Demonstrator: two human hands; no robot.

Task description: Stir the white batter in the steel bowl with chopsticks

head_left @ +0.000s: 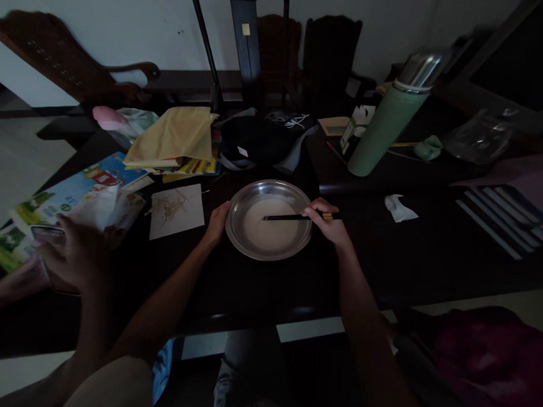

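Note:
A round metal bowl [235, 232] with a pale batter or liquid in it sits on the dark table [259, 286] in front of me. My left hand [216, 222] rests against the bowl's left rim, fingers curled on the edge. My right hand [326, 222] is closed on a pair of dark chopsticks [289, 217] whose tips reach into the pale mixture.
Another person's hands [74, 250] at the left hold a phone-like object. A white paper with thin sticks [175, 211], colourful booklets [76, 191], a yellow cloth [176, 135], a green thermos [385, 127], a crumpled tissue [399, 208] and chairs [245, 48] stand around.

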